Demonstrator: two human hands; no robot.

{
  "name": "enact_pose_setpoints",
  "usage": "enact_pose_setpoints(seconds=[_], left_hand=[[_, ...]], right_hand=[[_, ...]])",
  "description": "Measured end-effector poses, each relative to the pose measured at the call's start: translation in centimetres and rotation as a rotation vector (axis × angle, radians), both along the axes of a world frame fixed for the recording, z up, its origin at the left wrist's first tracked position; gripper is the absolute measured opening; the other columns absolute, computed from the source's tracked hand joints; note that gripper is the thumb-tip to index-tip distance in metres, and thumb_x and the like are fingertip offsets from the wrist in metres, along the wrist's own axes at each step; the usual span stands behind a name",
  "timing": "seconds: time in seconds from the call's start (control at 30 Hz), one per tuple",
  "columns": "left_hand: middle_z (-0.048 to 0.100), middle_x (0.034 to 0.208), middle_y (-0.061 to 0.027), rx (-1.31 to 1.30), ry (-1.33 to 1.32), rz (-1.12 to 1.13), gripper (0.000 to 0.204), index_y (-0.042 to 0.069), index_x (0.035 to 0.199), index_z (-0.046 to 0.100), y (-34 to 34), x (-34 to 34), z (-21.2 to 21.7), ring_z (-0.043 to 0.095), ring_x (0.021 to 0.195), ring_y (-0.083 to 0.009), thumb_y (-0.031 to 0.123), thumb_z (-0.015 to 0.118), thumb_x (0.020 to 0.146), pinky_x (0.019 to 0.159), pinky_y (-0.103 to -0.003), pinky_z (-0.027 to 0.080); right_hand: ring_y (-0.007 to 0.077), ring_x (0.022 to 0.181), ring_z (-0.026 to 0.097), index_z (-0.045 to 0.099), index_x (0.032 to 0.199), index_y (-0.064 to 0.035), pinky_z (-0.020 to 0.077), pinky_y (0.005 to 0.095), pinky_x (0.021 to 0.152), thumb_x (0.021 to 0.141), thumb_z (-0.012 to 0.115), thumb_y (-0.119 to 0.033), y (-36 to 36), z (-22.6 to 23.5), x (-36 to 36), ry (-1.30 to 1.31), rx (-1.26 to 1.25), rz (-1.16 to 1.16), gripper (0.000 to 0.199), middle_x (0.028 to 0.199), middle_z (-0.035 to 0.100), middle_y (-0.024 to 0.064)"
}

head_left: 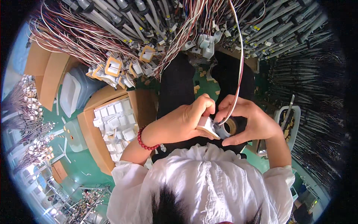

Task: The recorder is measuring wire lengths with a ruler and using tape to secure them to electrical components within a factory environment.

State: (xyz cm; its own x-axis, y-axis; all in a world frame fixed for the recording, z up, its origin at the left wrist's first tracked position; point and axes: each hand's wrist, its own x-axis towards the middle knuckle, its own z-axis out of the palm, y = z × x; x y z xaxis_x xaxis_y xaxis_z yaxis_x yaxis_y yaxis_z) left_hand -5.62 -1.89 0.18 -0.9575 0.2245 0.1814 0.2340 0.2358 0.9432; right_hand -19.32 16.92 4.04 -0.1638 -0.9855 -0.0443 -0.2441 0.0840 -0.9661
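Observation:
Above my lap, my left hand [194, 117] pinches a small white plastic housing [207, 125] with a tan rim along its lower edge. A cable of white and dark red wires [240, 67] hangs from above and runs down to this housing. My right hand [255, 117] curls around a roll of grey tape [223, 131] with a brown core, its thumb along the near side. The tape roll sits right beside the housing, and the two seem to touch. Fingers partly hide where the wires meet the housing.
At my left, a cardboard box [87, 128] holds many white plastic pieces [118, 120]. Ahead hang bundles of wires [74, 46], several ending in white housings with tan square frames [113, 66]. Grey cables [294, 26] crowd the far right. A white bin [296, 115] stands at my right.

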Motion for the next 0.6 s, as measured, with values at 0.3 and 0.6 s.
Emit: enact_pose_setpoints(seconds=[0.3, 0.6], left_hand=[[0.048, 0.093, -0.0119, -0.046, -0.126, -0.007, 0.047, 0.004, 0.101, 0.042, -0.8, -0.4, 1.6, 0.058, 0.076, -0.0374, 0.023, 0.075, 0.075, 0.062, -0.041, 0.047], [0.049, 0.094, -0.0086, -0.022, -0.267, 0.029, 0.033, 0.004, 0.093, 0.056, -1.1, 0.0, 2.1, 0.054, 0.082, -0.0233, -0.004, 0.072, 0.065, 0.07, -0.031, 0.045]], right_hand=[[0.0286, 0.107, 0.051, 0.062, 0.115, -0.0039, 0.0392, 0.0377, 0.096, 0.067, 0.079, -0.011, 0.5, 0.2, 0.1, -0.146, 0.032, 0.085, 0.051, 0.112, 0.054, 0.0117], [0.0208, 0.111, 0.052, 0.053, 0.124, -0.0058, 0.0415, 0.0345, 0.095, 0.066, 0.076, -0.008, 0.3, 0.9, 1.7, -0.453, 0.185, -0.234, 0.063, 0.118, 0.054, 0.0077]])
